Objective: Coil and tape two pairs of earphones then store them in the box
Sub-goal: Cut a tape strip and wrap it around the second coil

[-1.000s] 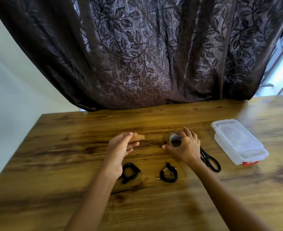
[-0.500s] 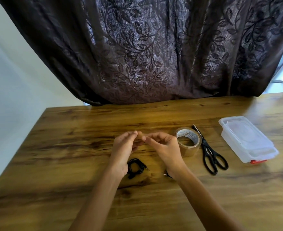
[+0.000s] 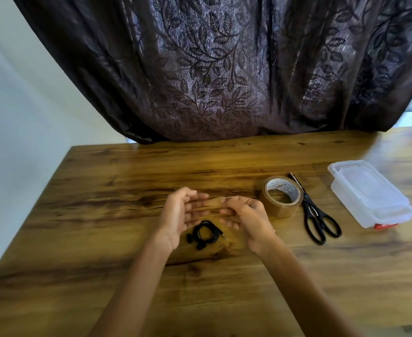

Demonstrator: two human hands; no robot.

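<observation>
My left hand (image 3: 178, 215) and my right hand (image 3: 246, 220) hover over the wooden table (image 3: 103, 239), holding a short strip of brown tape (image 3: 213, 202) stretched between their fingertips. Just below the hands lies one coiled pair of black earphones (image 3: 205, 234), its plug pointing right. The second coiled pair is hidden under my right hand and wrist. A roll of brown tape (image 3: 281, 197) stands to the right of my right hand. The clear plastic box (image 3: 370, 193) with its lid shut sits at the far right.
Black scissors (image 3: 316, 215) lie between the tape roll and the box, blades pointing away. A dark leaf-patterned curtain (image 3: 224, 69) hangs behind the table's far edge. The table's left edge runs diagonally beside a pale wall.
My right hand left the tape roll and moved left to meet my left hand, taking hold of the strip's other end. It now hides the second earphone coil.
</observation>
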